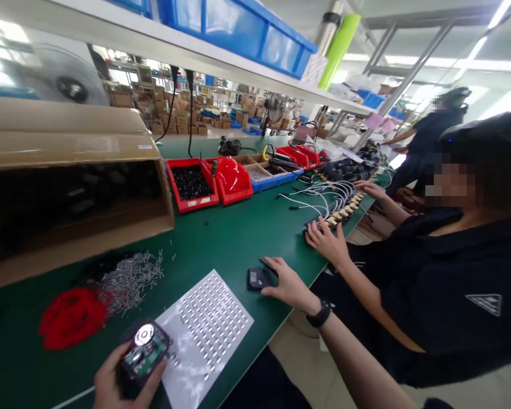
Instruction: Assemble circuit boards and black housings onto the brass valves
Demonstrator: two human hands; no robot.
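Note:
My left hand is closed around a small black housing with a green circuit board and a round silver disc showing in it, at the bottom edge over the green table. My right hand, with a black watch on the wrist, reaches forward, its fingers stretched out and touching the right side of a small black cover that lies flat on the table. A white perforated plate holding rows of small metal pieces lies between my hands.
A pile of silver pins and red parts lie left of the plate. An open cardboard box stands at the left. Red bins and blue bins sit further back. A co-worker in dark clothes has one hand on wired connectors.

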